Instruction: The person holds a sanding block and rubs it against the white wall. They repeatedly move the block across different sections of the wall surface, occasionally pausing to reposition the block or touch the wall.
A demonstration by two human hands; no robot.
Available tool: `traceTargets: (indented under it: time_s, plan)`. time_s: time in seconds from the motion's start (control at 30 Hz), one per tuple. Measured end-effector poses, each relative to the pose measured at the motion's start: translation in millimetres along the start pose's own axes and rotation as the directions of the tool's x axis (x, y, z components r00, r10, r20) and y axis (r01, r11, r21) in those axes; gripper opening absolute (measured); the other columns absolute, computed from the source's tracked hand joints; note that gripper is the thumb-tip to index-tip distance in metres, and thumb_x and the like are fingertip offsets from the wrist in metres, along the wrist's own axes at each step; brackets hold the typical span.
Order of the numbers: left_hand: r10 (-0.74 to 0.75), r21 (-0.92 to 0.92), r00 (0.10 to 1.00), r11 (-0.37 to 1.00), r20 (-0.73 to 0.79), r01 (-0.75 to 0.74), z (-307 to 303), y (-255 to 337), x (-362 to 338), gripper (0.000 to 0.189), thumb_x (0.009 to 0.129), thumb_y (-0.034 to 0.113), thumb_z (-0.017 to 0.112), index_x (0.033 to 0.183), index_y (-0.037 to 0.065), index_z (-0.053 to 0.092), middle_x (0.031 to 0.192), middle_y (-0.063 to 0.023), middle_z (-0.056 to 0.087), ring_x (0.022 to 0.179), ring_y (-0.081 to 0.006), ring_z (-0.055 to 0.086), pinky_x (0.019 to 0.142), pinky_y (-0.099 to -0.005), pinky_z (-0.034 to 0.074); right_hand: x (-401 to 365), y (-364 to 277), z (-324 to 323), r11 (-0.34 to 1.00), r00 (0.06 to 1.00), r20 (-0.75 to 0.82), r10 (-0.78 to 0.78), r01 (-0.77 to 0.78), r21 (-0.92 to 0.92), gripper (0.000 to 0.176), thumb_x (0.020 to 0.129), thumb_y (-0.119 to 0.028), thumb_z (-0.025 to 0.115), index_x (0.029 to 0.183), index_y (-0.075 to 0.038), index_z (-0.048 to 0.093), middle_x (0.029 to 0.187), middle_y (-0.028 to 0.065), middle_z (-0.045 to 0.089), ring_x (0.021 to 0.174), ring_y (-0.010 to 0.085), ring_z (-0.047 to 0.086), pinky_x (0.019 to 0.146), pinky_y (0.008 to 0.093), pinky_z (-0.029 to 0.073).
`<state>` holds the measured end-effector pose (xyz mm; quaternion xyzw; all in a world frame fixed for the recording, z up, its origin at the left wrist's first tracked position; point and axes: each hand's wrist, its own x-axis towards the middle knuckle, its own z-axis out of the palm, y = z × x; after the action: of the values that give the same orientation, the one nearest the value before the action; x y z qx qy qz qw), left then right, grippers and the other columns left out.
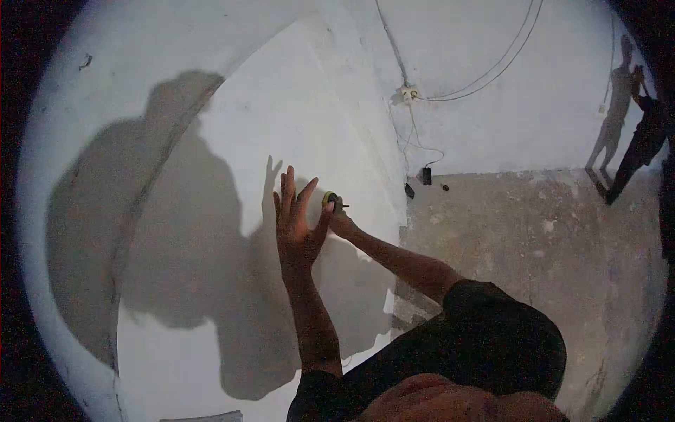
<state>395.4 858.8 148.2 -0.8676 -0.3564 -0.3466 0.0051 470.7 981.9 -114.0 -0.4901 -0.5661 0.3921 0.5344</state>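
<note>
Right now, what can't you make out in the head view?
Head view:
- Type of the yellow-and-black tool: too small, half covered by the right hand.
- Palm of the left hand: faces the wall, hidden.
- The person at the right edge: dark, cut by the lens rim.

So the left hand (295, 228) lies flat on the wall panel (232, 155), pretty much in the middle of the view. The right hand (342, 224) sits just beside it on the right, with a small tool (332, 201) in its fingers, up against the same panel and level with the left hand's fingertips. Up and to the right of both there's a junction box (408, 92) on the wall. Cables (485, 74) run off it toward the upper right, and a small plug (426, 175) hangs below it. Way over at the right edge is another person (640, 148), well apart from the hands.
</note>
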Motion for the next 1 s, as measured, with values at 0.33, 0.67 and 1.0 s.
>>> traceTargets:
  time_s: [0.33, 0.67, 1.0]
  plan:
    - [-0.088, 0.218, 0.993, 0.971, -0.077, 0.103, 8.8, 27.4, -2.0, 0.064, 0.092, 0.055, 0.057, 0.136, 0.009, 0.054, 0.161, -0.0185, 0.02, 0.148, -0.0363, 0.019, 0.119, -0.0576, 0.009, 4.4, -14.5, -28.5, 0.996, 0.987, 0.143, -0.076, 0.071, 0.045, 0.064, 0.105, -0.037, 0.037, 0.152, 0.0, 0.015, 0.152, 0.0249, 0.027, 0.142, 0.0368, 0.028, 0.117, 0.0495, 0.019]
    - [-0.158, 0.32, 0.959, 0.919, -0.236, 0.23, 31.8, 72.5, 8.1, 0.07, 0.094, 0.061, 0.049, 0.138, 0.006, 0.052, 0.16, -0.0245, 0.012, 0.149, -0.0423, 0.011, 0.116, -0.0652, 0.003, 0.6, -94.0, -70.0, 0.982, 0.955, 0.226, -0.191, 0.185, 0.048, 0.06, 0.106, -0.031, 0.036, 0.149, 0.004, 0.014, 0.144, 0.027, 0.035, 0.134, 0.0403, 0.036, 0.113, 0.0513, 0.026]
    - [-0.124, 0.184, 0.955, 0.967, -0.268, 0.177, 31.3, 34.9, -3.5, 0.062, 0.095, 0.052, 0.055, 0.135, 0.006, 0.054, 0.159, -0.0244, 0.018, 0.148, -0.0412, 0.016, 0.116, -0.0641, 0.01, 16.6, -150.8, -79.1, 0.964, 0.953, 0.199, -0.23, 0.25, -0.084, 0.056, 0.106, -0.025, 0.035, 0.146, 0.009, 0.013, 0.136, 0.029, 0.043, 0.127, 0.0438, 0.045, 0.11, 0.0531, 0.033]
